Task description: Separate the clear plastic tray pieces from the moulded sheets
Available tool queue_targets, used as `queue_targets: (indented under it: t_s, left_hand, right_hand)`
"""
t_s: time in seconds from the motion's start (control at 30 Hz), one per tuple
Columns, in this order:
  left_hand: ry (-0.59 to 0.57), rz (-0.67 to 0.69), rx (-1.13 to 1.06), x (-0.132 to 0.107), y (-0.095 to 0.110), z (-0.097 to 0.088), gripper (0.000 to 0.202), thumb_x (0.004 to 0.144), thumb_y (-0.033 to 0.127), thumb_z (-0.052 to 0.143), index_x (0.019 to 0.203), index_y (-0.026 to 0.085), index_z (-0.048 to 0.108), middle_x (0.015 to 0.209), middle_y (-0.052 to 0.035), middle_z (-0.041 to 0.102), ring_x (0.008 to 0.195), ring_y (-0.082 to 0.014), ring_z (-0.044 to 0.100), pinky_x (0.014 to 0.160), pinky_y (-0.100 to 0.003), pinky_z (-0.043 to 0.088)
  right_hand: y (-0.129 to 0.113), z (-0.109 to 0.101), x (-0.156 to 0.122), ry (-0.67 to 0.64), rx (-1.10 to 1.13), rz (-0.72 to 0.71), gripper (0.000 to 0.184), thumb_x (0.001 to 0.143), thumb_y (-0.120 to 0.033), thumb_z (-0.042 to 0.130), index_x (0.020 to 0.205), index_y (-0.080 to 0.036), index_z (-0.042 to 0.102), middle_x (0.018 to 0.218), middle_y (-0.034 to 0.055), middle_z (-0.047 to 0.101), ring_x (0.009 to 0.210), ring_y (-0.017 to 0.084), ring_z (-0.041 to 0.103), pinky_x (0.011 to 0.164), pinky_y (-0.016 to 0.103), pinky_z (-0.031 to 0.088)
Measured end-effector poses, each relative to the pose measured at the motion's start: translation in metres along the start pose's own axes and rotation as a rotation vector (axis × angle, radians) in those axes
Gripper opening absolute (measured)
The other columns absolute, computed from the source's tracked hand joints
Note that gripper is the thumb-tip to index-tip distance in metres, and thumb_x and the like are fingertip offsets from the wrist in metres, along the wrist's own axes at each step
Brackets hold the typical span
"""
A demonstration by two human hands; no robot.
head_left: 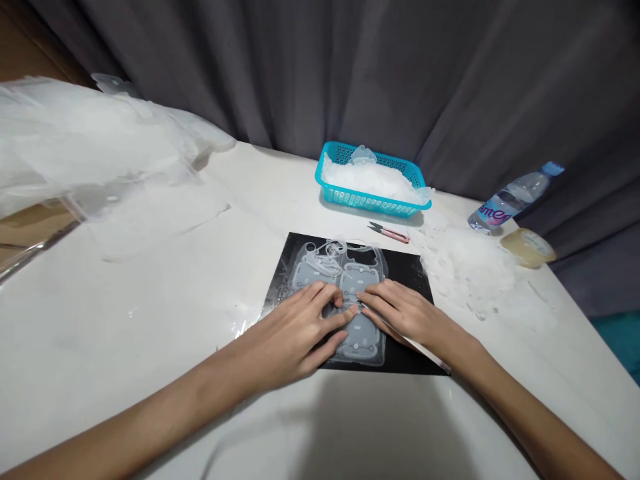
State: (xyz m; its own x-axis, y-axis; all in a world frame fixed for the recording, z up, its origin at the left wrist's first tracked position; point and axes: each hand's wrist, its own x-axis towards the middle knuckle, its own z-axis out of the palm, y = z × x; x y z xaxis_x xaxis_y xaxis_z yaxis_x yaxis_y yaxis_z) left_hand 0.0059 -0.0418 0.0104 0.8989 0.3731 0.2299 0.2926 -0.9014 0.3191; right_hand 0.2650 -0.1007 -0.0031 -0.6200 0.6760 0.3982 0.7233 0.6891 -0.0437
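Note:
A translucent moulded plastic sheet [363, 333] with several pocket shapes lies on a black mat [405, 270] on the white table. My left hand [300, 330] rests flat on the sheet's left part, fingers stretched out and touching it. My right hand [405, 310] lies beside it with its fingers together, pressing a thin slim tool [425, 350] against the sheet; the tool's end pokes out under my wrist. The fingertips of both hands nearly meet at the sheet's middle.
A turquoise basket [373, 200] of clear plastic pieces stands behind the mat, small pink snips [390, 232] in front of it. Plastic scraps [465, 263], a tape roll [527, 247] and a lying water bottle [515, 197] are at right. Piled plastic sheets [85, 147] fill the left. Grey curtain behind.

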Motion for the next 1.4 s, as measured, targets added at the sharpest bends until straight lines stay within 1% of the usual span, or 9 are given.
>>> queue_targets:
  t_s: [0.13, 0.3, 0.43, 0.53, 0.7, 0.9, 1.03, 1.23, 1.4]
  left_hand:
    - [-0.011, 0.016, 0.003, 0.003, -0.001, -0.003, 0.034, 0.107, 0.03, 0.051, 0.137, 0.023, 0.066, 0.114, -0.0108, 0.061, 0.106, -0.0283, 0.06, 0.094, -0.043, 0.051]
    - [-0.056, 0.03, 0.012, 0.006, -0.002, -0.008, 0.033, 0.108, 0.03, 0.05, 0.135, 0.02, 0.067, 0.116, -0.0113, 0.062, 0.106, -0.0277, 0.06, 0.091, -0.04, 0.05]
    - [-0.029, 0.042, -0.005, 0.004, -0.005, -0.009, 0.035, 0.109, 0.035, 0.05, 0.138, 0.023, 0.066, 0.118, -0.0104, 0.063, 0.106, -0.0258, 0.061, 0.093, -0.037, 0.05]
    - [-0.02, 0.034, -0.017, 0.003, -0.006, -0.008, 0.037, 0.109, 0.038, 0.049, 0.14, 0.024, 0.066, 0.116, -0.0108, 0.063, 0.106, -0.0257, 0.061, 0.092, -0.036, 0.05]
    - [-0.009, 0.04, -0.029, 0.003, -0.006, -0.009, 0.037, 0.109, 0.038, 0.05, 0.138, 0.024, 0.067, 0.115, -0.0106, 0.063, 0.103, -0.0252, 0.062, 0.091, -0.036, 0.05]
    - [-0.037, 0.049, 0.01, 0.004, -0.005, -0.009, 0.033, 0.107, 0.035, 0.056, 0.135, 0.022, 0.067, 0.115, -0.0112, 0.063, 0.104, -0.0265, 0.062, 0.093, -0.038, 0.05]
    - [-0.044, 0.081, 0.068, 0.005, -0.005, -0.008, 0.032, 0.108, 0.033, 0.052, 0.134, 0.021, 0.066, 0.114, -0.0113, 0.063, 0.102, -0.0268, 0.061, 0.09, -0.039, 0.05]
    - [-0.066, 0.082, 0.062, 0.004, -0.008, -0.01, 0.039, 0.109, 0.037, 0.051, 0.143, 0.021, 0.059, 0.114, -0.0111, 0.062, 0.103, -0.0268, 0.061, 0.091, -0.039, 0.05]
    - [-0.078, 0.081, 0.007, 0.008, -0.011, -0.012, 0.038, 0.107, 0.039, 0.056, 0.139, 0.02, 0.062, 0.114, -0.0105, 0.061, 0.102, -0.0267, 0.061, 0.088, -0.038, 0.05]
  right_hand:
    - [0.008, -0.012, 0.009, -0.129, 0.165, 0.034, 0.024, 0.11, -0.02, 0.045, 0.125, -0.014, 0.062, 0.11, 0.0149, 0.071, 0.104, 0.026, 0.07, 0.091, 0.042, 0.061]
    - [0.032, -0.035, 0.037, -0.302, 0.536, 0.105, 0.018, 0.109, -0.02, 0.047, 0.109, -0.018, 0.065, 0.107, 0.0075, 0.07, 0.099, 0.018, 0.067, 0.089, 0.032, 0.057]
    - [0.04, -0.038, 0.047, -0.384, 0.596, 0.115, 0.019, 0.109, -0.022, 0.049, 0.102, -0.018, 0.066, 0.099, 0.0048, 0.07, 0.09, 0.017, 0.067, 0.083, 0.031, 0.055]
    - [0.032, -0.039, 0.042, -0.355, 0.552, 0.137, 0.018, 0.11, -0.022, 0.048, 0.107, -0.019, 0.065, 0.103, 0.0059, 0.07, 0.094, 0.018, 0.067, 0.084, 0.032, 0.055]
    - [0.013, -0.039, 0.03, -0.286, 0.338, 0.052, 0.018, 0.11, -0.024, 0.046, 0.115, -0.019, 0.062, 0.109, 0.0104, 0.069, 0.099, 0.022, 0.068, 0.084, 0.035, 0.057]
    - [0.006, -0.017, 0.017, -0.149, -0.001, -0.049, 0.014, 0.107, -0.016, 0.049, 0.108, -0.016, 0.063, 0.099, 0.01, 0.069, 0.092, 0.023, 0.069, 0.078, 0.036, 0.059]
    - [0.006, -0.013, 0.01, -0.188, -0.127, -0.089, 0.017, 0.106, -0.012, 0.049, 0.113, -0.016, 0.063, 0.102, 0.0107, 0.069, 0.094, 0.025, 0.067, 0.082, 0.038, 0.059]
    - [0.005, -0.014, 0.011, -0.108, -0.201, -0.169, 0.022, 0.105, -0.008, 0.045, 0.117, -0.01, 0.064, 0.1, 0.013, 0.072, 0.091, 0.024, 0.068, 0.081, 0.037, 0.058]
    - [0.006, -0.012, 0.01, -0.105, -0.147, -0.161, 0.022, 0.107, -0.008, 0.043, 0.111, -0.009, 0.064, 0.099, 0.0127, 0.073, 0.092, 0.023, 0.069, 0.08, 0.035, 0.057]
